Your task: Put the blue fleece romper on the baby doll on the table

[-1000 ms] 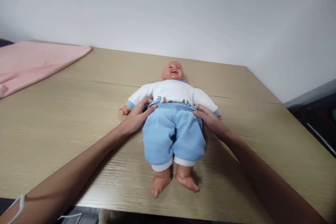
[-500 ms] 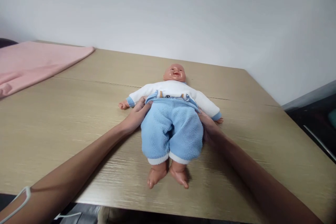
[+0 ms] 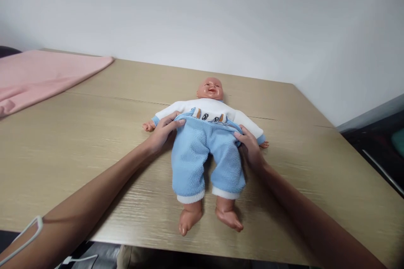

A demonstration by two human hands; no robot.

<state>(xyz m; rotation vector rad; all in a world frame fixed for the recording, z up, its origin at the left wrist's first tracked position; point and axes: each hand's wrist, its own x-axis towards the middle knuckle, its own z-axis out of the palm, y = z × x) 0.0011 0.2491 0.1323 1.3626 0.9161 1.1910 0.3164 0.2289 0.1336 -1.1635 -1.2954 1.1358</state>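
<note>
A baby doll [image 3: 210, 89] lies on its back on a light wooden table [image 3: 78, 147], head toward the wall. It wears a white top [image 3: 206, 107] with blue cuffs and fluffy light-blue trousers [image 3: 205, 157]. My left hand [image 3: 162, 132] pinches the trousers' waistband at the doll's right hip. My right hand [image 3: 249, 145] grips the waistband at the other hip. Both bare feet stick out toward me near the table's front edge.
A pink cloth [image 3: 41, 75] is spread at the far left of the table. A white wall runs behind. A dark piece of furniture [image 3: 378, 143] stands past the right table edge. A white cord [image 3: 28, 239] hangs by my left forearm.
The waistband went up over the doll's belly, then came slightly down, showing more of the top's print. The doll's legs have spread apart. My right fingers now curl over the waistband.
</note>
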